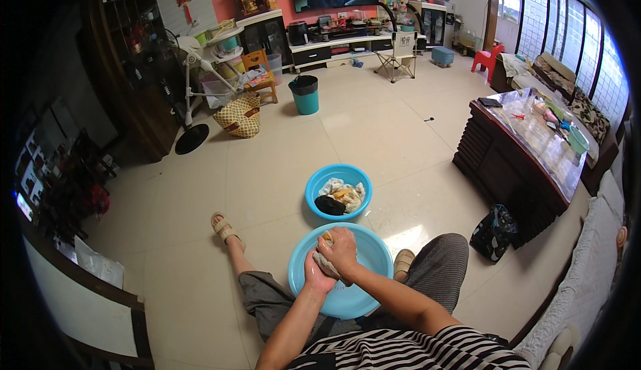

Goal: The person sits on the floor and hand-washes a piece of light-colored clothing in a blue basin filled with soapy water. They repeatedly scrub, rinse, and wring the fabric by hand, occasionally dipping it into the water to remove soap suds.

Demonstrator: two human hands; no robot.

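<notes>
Over the light-blue plastic basin [370, 290] between my knees, both hands are pressed together around a wet, greyish cloth [325, 266]. My left hand [316, 274] cups it from the left and below. Lying over the top, my right hand [341, 248] grips the same cloth, and a yellowish bit pokes out by its fingers. Much of the cloth is hidden by the hands. Just beyond stands a smaller blue basin [368, 194] with crumpled white and cream cloths [354, 200], a yellow-orange piece [343, 192] and a black cloth [329, 205] in it.
A dark wooden coffee table [511, 169] stands at right, with a black plastic bag [495, 232] beside it. Farther off are a teal bin [305, 100], a woven bag [240, 117], a pedestal fan [192, 138] and a folding chair [403, 52]. A padded sofa [576, 260] runs along the right.
</notes>
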